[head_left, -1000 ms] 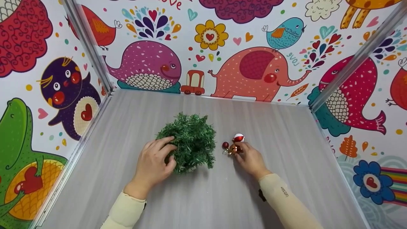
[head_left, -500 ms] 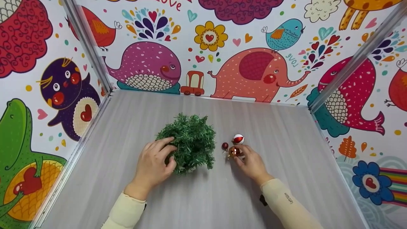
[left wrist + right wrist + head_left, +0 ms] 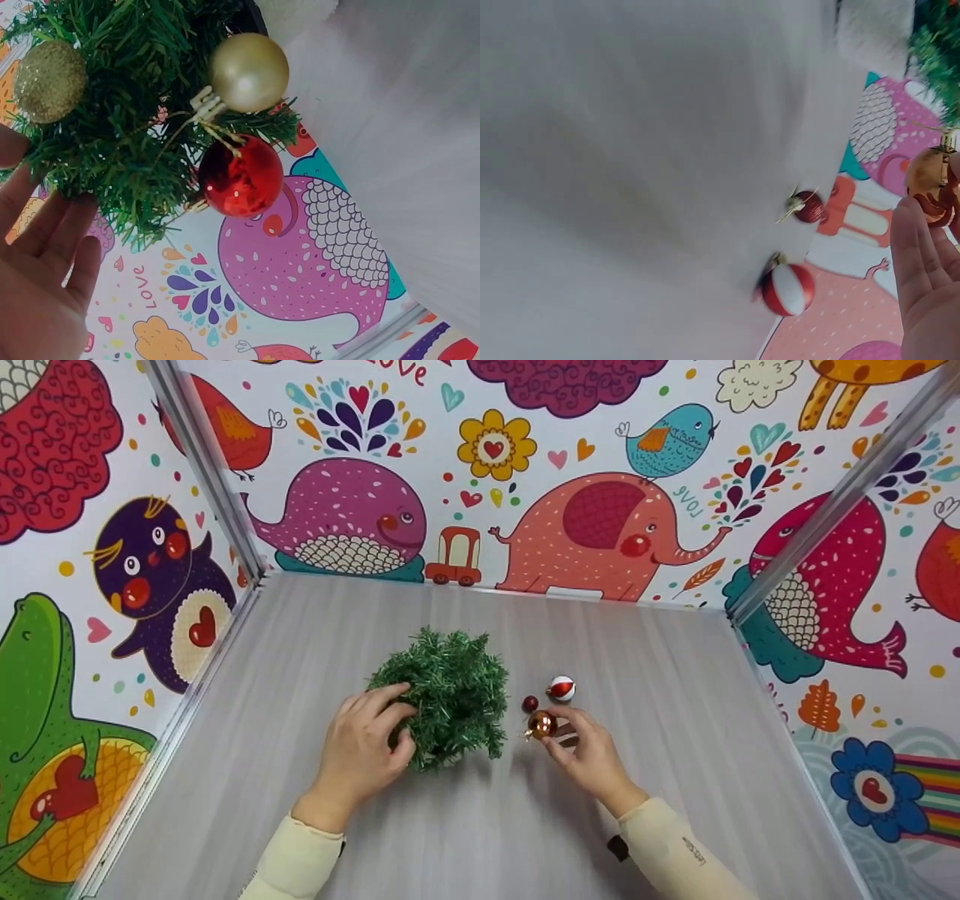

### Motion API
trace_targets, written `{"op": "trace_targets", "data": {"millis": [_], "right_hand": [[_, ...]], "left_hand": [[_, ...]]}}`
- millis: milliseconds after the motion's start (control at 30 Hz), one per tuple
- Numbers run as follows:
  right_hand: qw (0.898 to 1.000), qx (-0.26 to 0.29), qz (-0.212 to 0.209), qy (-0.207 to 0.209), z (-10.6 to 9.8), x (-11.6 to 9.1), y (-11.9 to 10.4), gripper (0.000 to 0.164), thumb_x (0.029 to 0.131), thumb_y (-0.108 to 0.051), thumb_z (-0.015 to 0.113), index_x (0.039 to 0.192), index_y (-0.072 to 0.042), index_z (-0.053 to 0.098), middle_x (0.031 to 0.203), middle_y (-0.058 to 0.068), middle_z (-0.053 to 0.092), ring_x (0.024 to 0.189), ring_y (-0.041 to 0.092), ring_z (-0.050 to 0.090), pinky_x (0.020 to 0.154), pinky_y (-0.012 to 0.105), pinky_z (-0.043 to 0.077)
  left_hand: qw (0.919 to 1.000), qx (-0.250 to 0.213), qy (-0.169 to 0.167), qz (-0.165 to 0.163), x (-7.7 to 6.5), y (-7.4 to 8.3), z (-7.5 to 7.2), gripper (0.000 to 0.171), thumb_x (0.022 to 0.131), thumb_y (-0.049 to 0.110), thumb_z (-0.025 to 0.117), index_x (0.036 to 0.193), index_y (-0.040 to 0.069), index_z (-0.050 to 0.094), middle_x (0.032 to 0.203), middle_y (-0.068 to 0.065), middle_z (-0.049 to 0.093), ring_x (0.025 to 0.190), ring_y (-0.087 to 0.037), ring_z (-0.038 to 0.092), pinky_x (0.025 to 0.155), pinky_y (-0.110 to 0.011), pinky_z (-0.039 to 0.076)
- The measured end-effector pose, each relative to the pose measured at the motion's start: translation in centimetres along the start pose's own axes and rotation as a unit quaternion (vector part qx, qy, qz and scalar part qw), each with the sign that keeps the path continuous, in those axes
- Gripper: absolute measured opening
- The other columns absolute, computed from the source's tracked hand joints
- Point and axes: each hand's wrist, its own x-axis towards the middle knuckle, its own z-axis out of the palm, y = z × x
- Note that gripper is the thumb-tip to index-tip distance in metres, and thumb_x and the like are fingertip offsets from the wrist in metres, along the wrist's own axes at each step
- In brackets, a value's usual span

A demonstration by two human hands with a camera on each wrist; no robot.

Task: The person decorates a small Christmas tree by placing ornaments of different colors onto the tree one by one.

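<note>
A small artificial Christmas tree (image 3: 450,690) stands on the table, seen from above in the head view. My left hand (image 3: 367,739) rests against its left side, fingertips among the branches. In the left wrist view a glittery gold ball (image 3: 51,81), a smooth gold ball (image 3: 249,73) and a shiny red ball (image 3: 241,176) hang on the tree. Right of the tree, my right hand (image 3: 596,754) pinches a shiny copper-gold Christmas ball (image 3: 541,724) between thumb and fingers, its cap and loop pointing left. In the right wrist view that bauble (image 3: 928,180) is held off the table.
Beyond the held ball lie a small dark red ball (image 3: 530,703) and a red-and-white ball (image 3: 561,688). The grey wood-grain table (image 3: 637,652) is bounded by printed cartoon walls (image 3: 585,532) with metal corner posts (image 3: 214,472). A whitish tree base (image 3: 876,34) shows at the right wrist view's top.
My right hand has drawn the copper-gold ball away from the other two, slightly toward me and to the left. The left hand and tree stay in place.
</note>
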Motion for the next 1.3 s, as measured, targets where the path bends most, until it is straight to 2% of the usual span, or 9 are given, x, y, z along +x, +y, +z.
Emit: {"op": "trace_targets", "data": {"millis": [300,500,600,700,833,933,1133,1300], "right_hand": [[0.999,0.027,-0.045,0.006,0.0,-0.2,-2.8,0.043,0.086,-0.011,0.077,0.127,-0.013,0.062,0.113,0.001,0.066,0.088,0.016,0.068,0.068,0.030,0.058],[0.997,0.036,-0.073,0.009,0.1,0.0,-4.1,0.045,0.084,-0.007,0.078,0.126,-0.013,0.062,0.113,-0.001,0.065,0.088,0.015,0.067,0.066,0.031,0.058],[0.995,0.044,-0.088,0.015,0.1,0.0,-4.8,0.047,0.082,-0.003,0.079,0.125,-0.010,0.062,0.111,0.001,0.066,0.087,0.019,0.067,0.063,0.035,0.058],[0.993,0.053,-0.105,0.021,-0.3,0.2,-6.8,0.046,0.079,0.004,0.079,0.121,0.000,0.062,0.107,0.009,0.066,0.084,0.025,0.067,0.060,0.041,0.058],[0.992,0.066,-0.109,0.011,-0.2,0.2,-7.1,0.044,0.082,-0.002,0.078,0.124,-0.003,0.062,0.109,0.006,0.067,0.086,0.022,0.067,0.062,0.037,0.058],[0.991,0.070,-0.110,0.006,0.2,-0.1,-6.2,0.046,0.084,-0.007,0.078,0.126,-0.009,0.061,0.112,0.000,0.066,0.088,0.019,0.066,0.064,0.033,0.058],[0.987,0.099,-0.126,0.009,-0.1,0.2,-9.0,0.043,0.079,0.007,0.076,0.118,0.005,0.061,0.104,0.013,0.066,0.080,0.026,0.065,0.057,0.043,0.056],[0.985,0.110,-0.135,0.005,-0.3,0.5,-10.6,0.040,0.077,0.010,0.075,0.114,0.009,0.060,0.099,0.015,0.066,0.078,0.024,0.065,0.056,0.043,0.056]], "left_hand": [[1.0000,0.006,-0.002,0.003,0.2,0.3,-0.2,0.017,0.078,0.007,0.063,0.092,0.010,0.073,0.123,-0.013,0.065,0.105,-0.033,0.064,0.087,-0.049,0.049],[1.0000,0.005,0.004,0.005,0.2,0.4,-0.2,0.017,0.077,0.007,0.064,0.091,0.010,0.073,0.124,-0.013,0.065,0.106,-0.033,0.064,0.087,-0.049,0.049],[0.9999,0.006,0.006,0.008,0.1,0.5,-0.2,0.017,0.077,0.007,0.064,0.092,0.009,0.073,0.125,-0.013,0.065,0.106,-0.033,0.063,0.086,-0.049,0.049],[0.9999,0.009,0.006,0.011,0.1,0.5,-0.2,0.018,0.077,0.008,0.064,0.092,0.009,0.073,0.125,-0.013,0.064,0.107,-0.033,0.063,0.087,-0.049,0.049],[0.9997,0.017,0.003,0.016,0.2,0.6,-0.2,0.018,0.078,0.009,0.062,0.092,0.009,0.073,0.127,-0.013,0.064,0.110,-0.034,0.062,0.090,-0.049,0.049],[0.9995,0.023,0.003,0.021,0.2,0.6,-0.3,0.018,0.078,0.009,0.061,0.091,0.009,0.073,0.128,-0.014,0.063,0.112,-0.034,0.061,0.091,-0.049,0.048],[0.9990,0.034,0.002,0.030,0.2,0.7,-0.3,0.018,0.078,0.009,0.060,0.091,0.009,0.073,0.130,-0.014,0.063,0.115,-0.032,0.060,0.094,-0.048,0.046],[0.9989,0.031,0.006,0.035,0.2,0.7,-0.3,0.019,0.078,0.008,0.060,0.092,0.009,0.073,0.130,-0.013,0.063,0.117,-0.032,0.060,0.097,-0.047,0.045]]}}
